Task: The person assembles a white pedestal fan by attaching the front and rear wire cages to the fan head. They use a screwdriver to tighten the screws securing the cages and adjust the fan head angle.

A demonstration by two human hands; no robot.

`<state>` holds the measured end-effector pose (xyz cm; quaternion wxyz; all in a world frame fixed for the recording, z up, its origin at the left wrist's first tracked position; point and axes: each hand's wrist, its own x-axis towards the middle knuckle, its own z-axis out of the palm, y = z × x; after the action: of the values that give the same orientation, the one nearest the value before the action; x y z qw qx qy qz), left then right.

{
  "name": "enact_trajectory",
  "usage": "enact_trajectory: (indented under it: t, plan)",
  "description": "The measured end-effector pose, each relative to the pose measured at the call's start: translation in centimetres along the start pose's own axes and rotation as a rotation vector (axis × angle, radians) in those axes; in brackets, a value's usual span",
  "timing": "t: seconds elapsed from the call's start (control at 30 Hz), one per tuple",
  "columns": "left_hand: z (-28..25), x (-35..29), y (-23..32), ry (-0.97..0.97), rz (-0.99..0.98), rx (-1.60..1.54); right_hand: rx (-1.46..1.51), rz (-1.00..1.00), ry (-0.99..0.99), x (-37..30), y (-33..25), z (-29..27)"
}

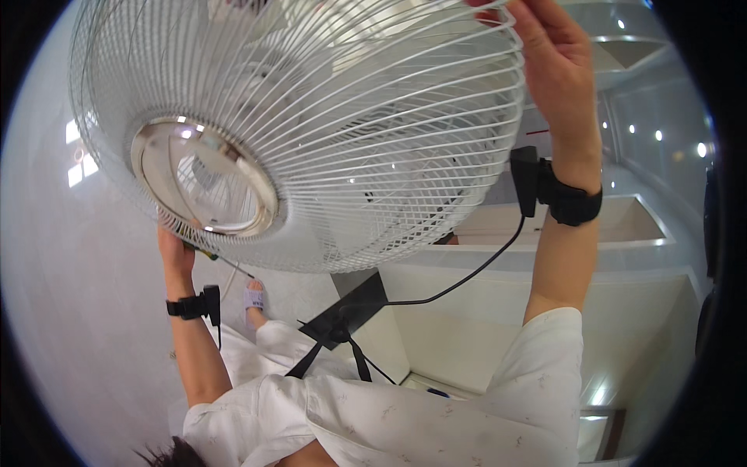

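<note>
A large white wire fan grille (pixel 405 148) fills the upper part of the head view, tilted, with a round shiny chrome-rimmed disc (pixel 204 177) at its centre. My right hand (pixel 556 66) is raised at the upper right, its fingers closed round the grille's rim. Lower left, partly hidden by the grille's edge, my left hand (pixel 176 251) is closed on a screwdriver (pixel 204 253) with a green-and-yellow handle. The thin dark shaft points down and to the right. Most of the left fingers are out of sight behind the wires.
A black plate with straps (pixel 346 311) hangs before my chest, and a black cable (pixel 459 288) runs from it to my right wrist band (pixel 572 198). White cabinet fronts (pixel 459 335) stand on the right. A slippered foot (pixel 254 300) rests on the pale floor (pixel 85 272).
</note>
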<state>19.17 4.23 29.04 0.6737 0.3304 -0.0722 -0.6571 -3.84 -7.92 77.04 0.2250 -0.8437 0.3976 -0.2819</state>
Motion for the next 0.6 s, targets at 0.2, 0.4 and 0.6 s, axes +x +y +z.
enact_trajectory:
  t: [0.2,0.4,0.6]
  plan:
    - [-0.1,-0.1,0.1,0.028,-0.030,-0.076,-0.089,-0.122,-0.059,-0.5,0.1,0.7]
    - [0.5,-0.1,0.5,0.009,0.002,-0.090,-0.184,-0.135,-0.054,-0.6,-1.0,0.3]
    - [2.3,-0.9,1.2,0.055,-0.025,-0.060,0.050,-0.019,0.010,-4.2,-0.8,1.9]
